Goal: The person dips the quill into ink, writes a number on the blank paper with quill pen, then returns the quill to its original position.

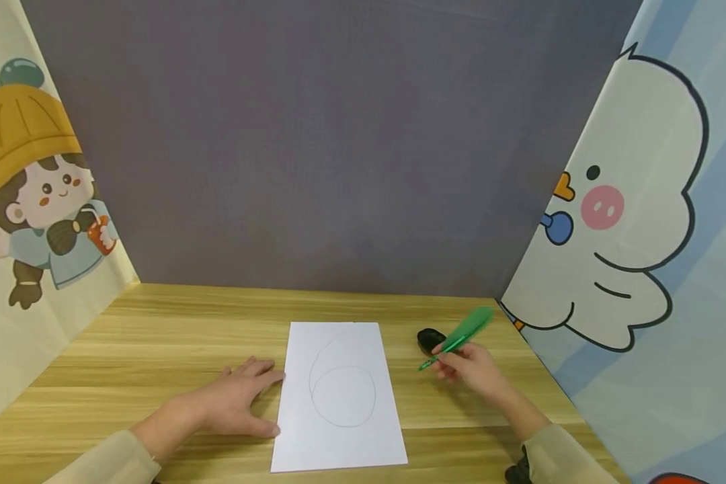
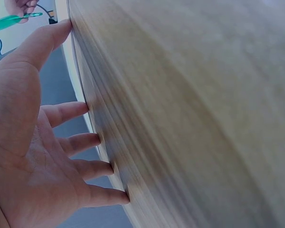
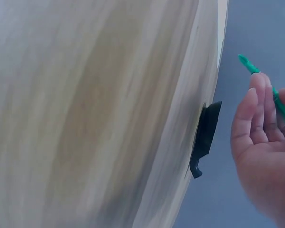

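Observation:
A white sheet of paper [image 1: 339, 447] lies on the table, bearing a thin drawn circle and a curved line that rises from the circle's left side. Fingers spread, my left hand [image 1: 232, 400] rests on the wood with its thumb and forefinger tips at the paper's left edge. To the right of the sheet, my right hand [image 1: 472, 370] pinches a green feather pen [image 1: 468, 328], tip pointing down and left, raised above the table. Just behind those fingers is a small black object [image 1: 428, 339], low and flat-based in the right wrist view.
The wooden table [image 1: 193, 323] ends at a dark grey panel [image 1: 314, 148] at the back. Cartoon-printed walls stand on both sides, with a capped figure [image 1: 42, 215] on the left and a white bird [image 1: 647, 148] on the right.

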### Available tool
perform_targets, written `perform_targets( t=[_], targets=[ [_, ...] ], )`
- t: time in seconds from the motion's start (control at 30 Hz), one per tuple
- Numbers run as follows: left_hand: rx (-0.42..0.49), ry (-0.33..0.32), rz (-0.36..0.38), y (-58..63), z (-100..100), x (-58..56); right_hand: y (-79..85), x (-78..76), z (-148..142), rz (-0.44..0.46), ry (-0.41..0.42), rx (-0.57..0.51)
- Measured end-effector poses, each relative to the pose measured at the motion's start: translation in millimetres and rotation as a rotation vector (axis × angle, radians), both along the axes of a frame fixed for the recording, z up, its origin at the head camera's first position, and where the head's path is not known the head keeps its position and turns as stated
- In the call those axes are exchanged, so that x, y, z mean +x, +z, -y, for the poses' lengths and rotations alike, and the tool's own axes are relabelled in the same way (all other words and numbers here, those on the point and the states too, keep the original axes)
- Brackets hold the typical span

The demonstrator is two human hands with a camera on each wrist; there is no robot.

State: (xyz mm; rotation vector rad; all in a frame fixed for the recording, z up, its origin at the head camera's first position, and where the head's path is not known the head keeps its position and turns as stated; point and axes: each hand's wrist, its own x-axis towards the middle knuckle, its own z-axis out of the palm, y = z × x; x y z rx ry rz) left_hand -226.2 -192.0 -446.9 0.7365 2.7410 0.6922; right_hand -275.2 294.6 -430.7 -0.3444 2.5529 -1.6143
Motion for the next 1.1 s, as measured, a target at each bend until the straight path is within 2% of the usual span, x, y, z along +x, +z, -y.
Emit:
perform_targets(
  t=[0.27,0.5,0.67,0.77,0.9,1.1],
  targets=[
    [0.008,0.0,0.006,-0.3,1,0.7,-0.6,-0.3,-12,-0.044,0.046,-0.013],
    [0.008,-0.002,0.001,-0.8,1,1.0,1.5,-3.2,-18,-0.046,0.036,0.018],
    [0.009,0.005,0.01,-0.7,1,1.1,5.8,-2.6,-25,-0.083,0.131,0.064],
    [0.008,0.007,0.014,-0.5,1,0.9,6.4,-2.3,-30,-0.093,0.207,0.042],
    [0.008,0.003,0.02,-0.2,1,0.1,4.6,-3.9,-37,-0.066,0.248,0.002],
    [0.003,0.003,0.015,0.6,1,-0.4,6.0,-5.5,-41,0.002,0.185,0.017]
  ],
)
